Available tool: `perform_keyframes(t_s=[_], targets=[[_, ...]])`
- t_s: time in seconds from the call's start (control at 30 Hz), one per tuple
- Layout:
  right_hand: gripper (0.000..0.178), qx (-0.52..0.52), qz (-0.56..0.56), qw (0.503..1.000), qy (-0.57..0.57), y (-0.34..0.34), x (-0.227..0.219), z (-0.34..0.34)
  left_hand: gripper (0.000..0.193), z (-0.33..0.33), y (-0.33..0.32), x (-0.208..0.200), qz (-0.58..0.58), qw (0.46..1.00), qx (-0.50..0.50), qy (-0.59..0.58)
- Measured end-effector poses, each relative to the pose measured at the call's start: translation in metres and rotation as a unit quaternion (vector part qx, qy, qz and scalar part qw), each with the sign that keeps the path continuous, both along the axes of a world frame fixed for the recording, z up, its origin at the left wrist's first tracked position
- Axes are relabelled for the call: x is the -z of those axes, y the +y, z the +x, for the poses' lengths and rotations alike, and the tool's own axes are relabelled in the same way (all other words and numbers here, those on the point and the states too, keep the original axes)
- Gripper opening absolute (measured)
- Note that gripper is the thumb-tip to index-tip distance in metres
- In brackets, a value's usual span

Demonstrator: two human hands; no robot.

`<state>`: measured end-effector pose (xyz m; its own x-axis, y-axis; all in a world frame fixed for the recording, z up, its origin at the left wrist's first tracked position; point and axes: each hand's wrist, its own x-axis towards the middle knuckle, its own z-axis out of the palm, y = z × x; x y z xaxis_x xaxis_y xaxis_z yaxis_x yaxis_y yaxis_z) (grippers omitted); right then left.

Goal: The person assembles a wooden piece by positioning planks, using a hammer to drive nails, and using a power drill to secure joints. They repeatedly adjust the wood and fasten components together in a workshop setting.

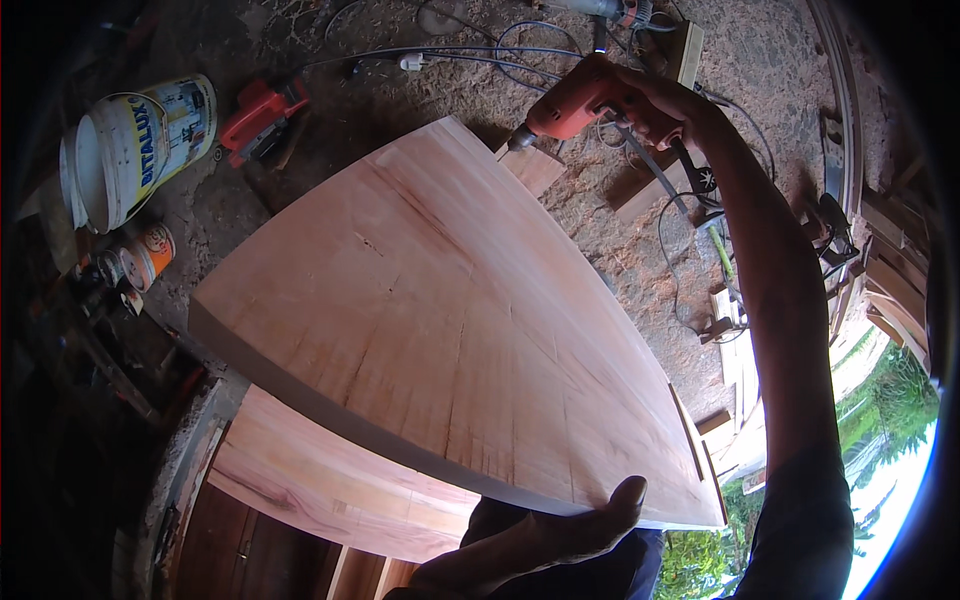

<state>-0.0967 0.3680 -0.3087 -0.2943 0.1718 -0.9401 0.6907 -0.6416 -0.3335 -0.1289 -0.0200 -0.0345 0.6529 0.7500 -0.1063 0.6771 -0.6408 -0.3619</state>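
A large smooth wooden panel [450, 310] with reddish grain fills the middle of the view, its thick edge facing me. My left hand [560, 535] grips its near edge toward the right corner, thumb lying over the top face and the other fingers hidden beneath. My right hand [665, 100] is wrapped round the handle of a red power drill [575, 105], held out beyond the panel's far right edge. The drill's chuck points left and down, toward a small wooden block [532, 168]. Whether a bit is fitted, I cannot tell.
Left stand a white bucket [165, 135] on its side, a red power tool [262, 115] and an orange-and-white can [148, 257]. Cables [470, 52] and a plug [411, 62] trail over rough ground. Another power tool [625, 12] lies far off; a second wooden panel [330, 475] sits below mine.
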Motion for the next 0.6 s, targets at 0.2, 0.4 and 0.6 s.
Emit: perform_keyframes(t_s=[0.2,0.4,0.6], targets=[[0.05,-0.001,0.003,1.0,-0.004,-0.001,-0.006,-0.006,0.046,-0.003,0.003,-0.002,0.013,0.995,0.068,0.078],[0.049,0.026,-0.026,0.999,0.002,-0.003,0.005,0.008,0.049,-0.004,0.003,-0.007,0.001,0.979,0.148,0.144],[0.048,0.018,-0.022,1.0,0.001,-0.002,0.005,0.004,0.047,-0.001,0.003,-0.004,-0.002,0.987,0.119,0.105]])
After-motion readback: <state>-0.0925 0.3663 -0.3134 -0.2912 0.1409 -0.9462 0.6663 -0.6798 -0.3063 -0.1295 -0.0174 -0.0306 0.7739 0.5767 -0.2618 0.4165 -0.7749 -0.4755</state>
